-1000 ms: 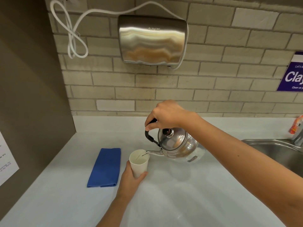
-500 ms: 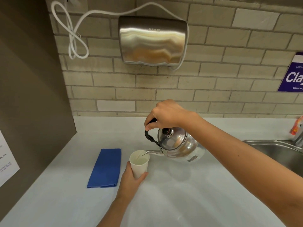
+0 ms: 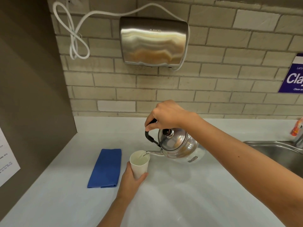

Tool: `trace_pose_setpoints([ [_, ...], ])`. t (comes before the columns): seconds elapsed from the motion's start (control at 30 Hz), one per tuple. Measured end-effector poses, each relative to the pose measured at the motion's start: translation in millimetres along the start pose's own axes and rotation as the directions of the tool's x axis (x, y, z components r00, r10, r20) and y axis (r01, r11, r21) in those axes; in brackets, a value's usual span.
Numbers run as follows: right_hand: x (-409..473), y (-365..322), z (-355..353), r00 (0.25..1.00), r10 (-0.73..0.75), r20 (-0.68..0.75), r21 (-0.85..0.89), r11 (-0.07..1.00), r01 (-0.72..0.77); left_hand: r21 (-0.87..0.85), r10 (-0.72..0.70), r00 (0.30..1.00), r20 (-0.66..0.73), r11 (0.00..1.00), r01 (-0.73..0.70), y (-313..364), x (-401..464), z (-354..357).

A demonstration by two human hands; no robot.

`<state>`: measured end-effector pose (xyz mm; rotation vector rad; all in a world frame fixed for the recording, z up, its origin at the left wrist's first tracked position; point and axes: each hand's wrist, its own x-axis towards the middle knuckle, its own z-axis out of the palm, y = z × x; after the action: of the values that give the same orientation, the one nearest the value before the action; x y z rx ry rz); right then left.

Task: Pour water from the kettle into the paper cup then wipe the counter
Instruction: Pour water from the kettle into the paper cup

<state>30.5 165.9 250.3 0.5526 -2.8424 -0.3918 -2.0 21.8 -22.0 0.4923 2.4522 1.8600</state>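
My right hand [image 3: 165, 114] grips the black handle of a shiny steel kettle [image 3: 178, 145], which is tilted to the left above the white counter [image 3: 180, 202]. Its thin spout reaches over the rim of a white paper cup [image 3: 139, 164], and a thin stream of water runs into the cup. My left hand [image 3: 131, 181] wraps around the cup's lower part from the near side and holds it upright. A folded blue cloth [image 3: 105, 167] lies flat on the counter just left of the cup.
A steel sink [image 3: 278, 151] is set into the counter at the right, with an orange bottle [image 3: 297, 128] beside it. A metal hand dryer [image 3: 154, 41] with a white cord hangs on the brick wall. A dark panel closes off the left side.
Almost nothing differs; both hands, the kettle and the cup keep their pouring pose, and only the view shifts slightly.
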Motion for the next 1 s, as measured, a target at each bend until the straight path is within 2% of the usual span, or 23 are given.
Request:
trace_pose_setpoints([
  [1.0,3.4,-4.1,1.7,0.998,-0.057,-0.019,-0.023,0.998,0.057,0.006,-0.009,1.0,0.01,1.0,0.009,5.7,-2.6,-0.8],
])
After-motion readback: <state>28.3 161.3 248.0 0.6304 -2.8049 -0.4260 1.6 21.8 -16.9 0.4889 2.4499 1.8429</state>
